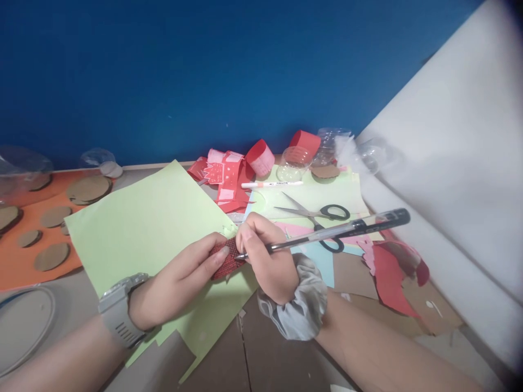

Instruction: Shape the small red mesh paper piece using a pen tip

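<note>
My left hand [192, 267], with a grey watch at the wrist, holds down a small dark red patterned piece [224, 265] between thumb and fingers. A large light green sheet [151, 218] with a cut lower edge lies under it. My right hand [265, 253], a grey scrunchie around its wrist, is closed on a black clear-barrelled pen [318, 235]. The pen's tip touches or nearly touches the red piece, and its back end points right. Black-handled scissors [318, 212] lie open behind the pen.
Cardboard discs [52, 257] rest on orange paper [16, 272] at the left. Red paper rings [260, 158], a white marker [272, 185] and clear plastic cups [294, 163] stand or lie near the blue wall. Red scraps [392, 277] and cardboard are at the right, beside a white panel.
</note>
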